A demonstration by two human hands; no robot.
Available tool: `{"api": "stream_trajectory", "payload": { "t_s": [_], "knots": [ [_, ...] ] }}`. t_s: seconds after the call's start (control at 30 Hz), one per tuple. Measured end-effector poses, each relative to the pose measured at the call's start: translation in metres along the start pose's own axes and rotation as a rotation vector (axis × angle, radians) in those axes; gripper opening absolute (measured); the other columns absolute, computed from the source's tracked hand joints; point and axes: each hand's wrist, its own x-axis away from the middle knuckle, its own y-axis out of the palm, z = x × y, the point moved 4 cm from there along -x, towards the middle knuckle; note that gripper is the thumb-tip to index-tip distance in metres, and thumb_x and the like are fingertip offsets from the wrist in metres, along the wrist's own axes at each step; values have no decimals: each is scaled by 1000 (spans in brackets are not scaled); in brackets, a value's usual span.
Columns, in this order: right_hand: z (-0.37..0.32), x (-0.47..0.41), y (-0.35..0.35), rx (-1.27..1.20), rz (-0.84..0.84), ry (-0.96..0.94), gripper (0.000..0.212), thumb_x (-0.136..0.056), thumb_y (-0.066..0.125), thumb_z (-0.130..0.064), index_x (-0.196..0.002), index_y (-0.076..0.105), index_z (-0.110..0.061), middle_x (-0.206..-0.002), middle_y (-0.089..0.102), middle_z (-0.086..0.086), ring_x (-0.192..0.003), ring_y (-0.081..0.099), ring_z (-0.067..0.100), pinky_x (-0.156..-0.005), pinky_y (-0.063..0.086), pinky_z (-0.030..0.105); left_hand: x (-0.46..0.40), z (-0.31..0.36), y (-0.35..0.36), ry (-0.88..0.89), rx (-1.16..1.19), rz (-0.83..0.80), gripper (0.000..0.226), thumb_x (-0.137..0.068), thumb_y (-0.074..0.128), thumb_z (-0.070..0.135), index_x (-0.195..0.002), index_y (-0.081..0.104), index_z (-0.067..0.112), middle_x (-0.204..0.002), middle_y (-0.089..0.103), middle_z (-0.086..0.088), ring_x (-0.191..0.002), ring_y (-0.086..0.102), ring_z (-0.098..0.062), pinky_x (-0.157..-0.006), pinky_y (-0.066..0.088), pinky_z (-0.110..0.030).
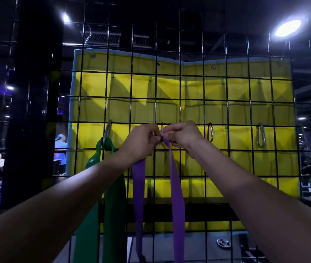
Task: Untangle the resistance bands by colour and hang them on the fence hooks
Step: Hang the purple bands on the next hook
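Observation:
A purple resistance band (pixel 177 196) hangs in two strands down the black wire fence (pixel 215 100) from a small red carabiner hook (pixel 162 130). My left hand (pixel 140 141) and my right hand (pixel 182 134) meet at that hook, both pinching the top of the purple band against it. A green band (pixel 113 205) hangs from a silver carabiner (pixel 107 133) to the left. Further right, a red carabiner (pixel 210 132) and a silver carabiner (pixel 261 135) hold nothing.
A yellow padded mat (pixel 188 88) hangs behind the fence. A black pillar (pixel 35 101) stands at the left. A person in a blue shirt (pixel 60 149) stands beyond the fence at the left. A weight plate (pixel 223 243) lies on the floor below.

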Motion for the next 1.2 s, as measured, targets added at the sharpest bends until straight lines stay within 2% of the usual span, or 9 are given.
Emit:
{"api": "stream_trajectory", "payload": {
  "t_s": [0.33, 0.43, 0.6, 0.7, 0.77, 0.87, 1.0, 1.13, 1.2],
  "knots": [
    [7, 14, -2, -60, 36, -35, 15, -80, 69, -4, -95, 70, -6, -92, 68, 10, -93, 65, 24, -91, 52, 41, 17, 3, -2, -53, 38, -46, 24, -87, 60, 33, -106, 54, 19, -90, 62, -5, -72, 56, -14, -68, 47, -34],
    [15, 28, -7, 48, 40, -91, 27, -79, 70, -5, -106, 69, -4, -94, 68, 9, -90, 61, 18, -86, 50, 32, 28, -1, -2, -90, 106, -54, 38, -85, 62, 38, -119, 53, 24, -115, 55, -3, -99, 58, -16, -84, 52, -35],
    [30, 50, -6, 95, 38, -109, 41, -78, 71, -4, -118, 63, -7, -112, 67, 9, -98, 65, 26, -91, 50, 33, 59, -3, 4, -192, 283, -39, 54, -83, 67, 23, -133, 46, 22, -125, 44, 1, -112, 50, -14, -80, 55, -29],
    [39, 63, -1, 108, 36, -85, 54, -77, 72, -7, -128, 57, -15, -119, 60, 5, -99, 64, 31, -90, 52, 42, 74, -2, 14, -212, 386, -70, 72, -79, 71, 14, -141, 36, 21, -127, 40, 3, -103, 51, -9, -72, 51, -12],
    [43, 72, 3, 141, 40, -76, 61, -75, 74, -8, -132, 53, -18, -123, 57, 7, -102, 62, 28, -92, 51, 45, 80, -3, 20, -208, 391, -75, 80, -77, 73, 10, -144, 31, 23, -132, 41, 0, -106, 54, -14, -81, 53, -20],
    [46, 83, 7, 138, 44, -42, 63, -78, 70, -5, -135, 49, -18, -124, 57, 11, -106, 61, 29, -94, 49, 45, 87, -1, 26, -198, 422, -75, 83, -78, 70, 6, -146, 26, 25, -129, 47, 0, -105, 57, -16, -83, 56, -33],
    [45, 96, 5, 84, 33, -30, 54, -82, 63, 4, -132, 51, -11, -122, 59, 13, -102, 61, 25, -94, 50, 38, 96, 3, 28, -209, 435, -24, 80, -81, 66, 3, -146, 24, 23, -115, 41, 10, -98, 50, -5, -82, 52, -23],
    [57, 111, -7, 73, 46, 4, 52, -84, 62, 3, -133, 50, -10, -127, 56, 11, -105, 59, 21, -88, 49, 30, 114, 10, 30, -189, 243, 59, 73, -79, 67, 5, -142, 33, 18, -131, 35, -3, -115, 39, -10, -84, 38, 0],
    [67, 120, -16, 102, 66, 28, 52, -83, 64, -1, -132, 51, -12, -128, 56, 9, -112, 57, 24, -95, 48, 36, 123, 22, 32, -134, 139, 95, 65, -76, 69, 6, -135, 43, 15, -136, 36, -9, -124, 39, -21, -97, 43, -16]
  ]
}}
